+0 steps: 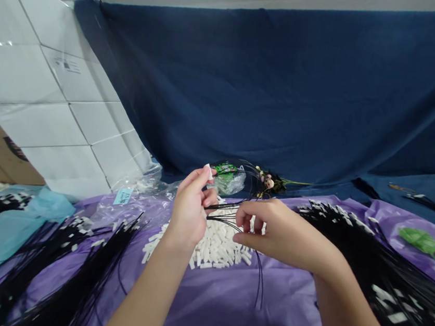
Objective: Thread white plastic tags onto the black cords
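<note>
My left hand point(190, 209) is closed, with a small white piece point(209, 172) pinched at its thumb and fingertip. Thin black cords point(224, 217) run out of its curled lower fingers toward the right. My right hand point(260, 223) curls around these cords, thumb below and fingers above; its exact hold on each strand is partly hidden. Some cords arc up behind both hands, and a couple of loose ends point(260, 283) hang below the right one. Beneath the hands lies a heap of short white pieces point(218, 247) on the purple sheet point(247, 318).
Bundles of black cords with white tips lie at left point(87, 274) and right point(349, 251). Behind are a clear plastic bag point(134, 200), a green packet point(226, 169) and artificial flowers point(268, 182). White boxes point(42, 80) stand left; a dark blue cloth point(268, 90) hangs behind.
</note>
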Motion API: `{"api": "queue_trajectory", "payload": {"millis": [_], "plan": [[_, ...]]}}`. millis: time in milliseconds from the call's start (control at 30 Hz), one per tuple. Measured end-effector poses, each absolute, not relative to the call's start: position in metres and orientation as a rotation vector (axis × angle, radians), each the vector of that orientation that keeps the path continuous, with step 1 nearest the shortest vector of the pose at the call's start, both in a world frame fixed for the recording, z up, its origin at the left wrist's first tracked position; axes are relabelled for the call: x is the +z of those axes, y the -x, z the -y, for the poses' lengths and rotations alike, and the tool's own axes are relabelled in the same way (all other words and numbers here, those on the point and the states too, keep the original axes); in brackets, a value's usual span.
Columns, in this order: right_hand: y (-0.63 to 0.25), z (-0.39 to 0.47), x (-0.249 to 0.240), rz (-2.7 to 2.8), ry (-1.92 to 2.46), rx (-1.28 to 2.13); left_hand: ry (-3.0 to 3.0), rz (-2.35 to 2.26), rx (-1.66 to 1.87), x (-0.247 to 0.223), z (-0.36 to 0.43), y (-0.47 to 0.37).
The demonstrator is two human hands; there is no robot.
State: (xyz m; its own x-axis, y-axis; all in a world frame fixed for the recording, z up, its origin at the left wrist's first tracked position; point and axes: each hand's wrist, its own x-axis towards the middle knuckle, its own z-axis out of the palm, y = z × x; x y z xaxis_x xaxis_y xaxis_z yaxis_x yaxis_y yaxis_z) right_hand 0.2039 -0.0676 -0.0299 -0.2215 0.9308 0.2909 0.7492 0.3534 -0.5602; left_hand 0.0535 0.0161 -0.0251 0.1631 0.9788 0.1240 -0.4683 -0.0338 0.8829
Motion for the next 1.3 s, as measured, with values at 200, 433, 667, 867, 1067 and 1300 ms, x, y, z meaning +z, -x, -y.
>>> {"api": "queue_trajectory", "payload": {"millis": [200,433,667,867,1067,1300], "plan": [[-0.195,0.06,-0.034,2.03,1.447,0.341,-0.993,-0.667,1.324,-0.024,-0.016,-0.055],[-0.19,0.058,-0.036,1.9,1.403,0.403,-1.002,-0.666,1.33,-0.025,-0.015,-0.054],[-0.198,0.036,-0.042,1.233,0.674,1.411,-0.992,-0.681,1.301,-0.024,-0.014,-0.054],[-0.205,0.029,-0.041,0.834,0.544,1.122,-0.981,-0.659,1.288,-0.025,-0.016,-0.052],[-0.237,0.028,-0.031,0.685,0.419,0.701,-0.991,-0.655,1.277,-0.024,-0.015,-0.051],[-0.221,0.049,-0.026,0.972,0.677,0.591,-1.007,-0.607,1.256,-0.024,-0.011,-0.055]]}}
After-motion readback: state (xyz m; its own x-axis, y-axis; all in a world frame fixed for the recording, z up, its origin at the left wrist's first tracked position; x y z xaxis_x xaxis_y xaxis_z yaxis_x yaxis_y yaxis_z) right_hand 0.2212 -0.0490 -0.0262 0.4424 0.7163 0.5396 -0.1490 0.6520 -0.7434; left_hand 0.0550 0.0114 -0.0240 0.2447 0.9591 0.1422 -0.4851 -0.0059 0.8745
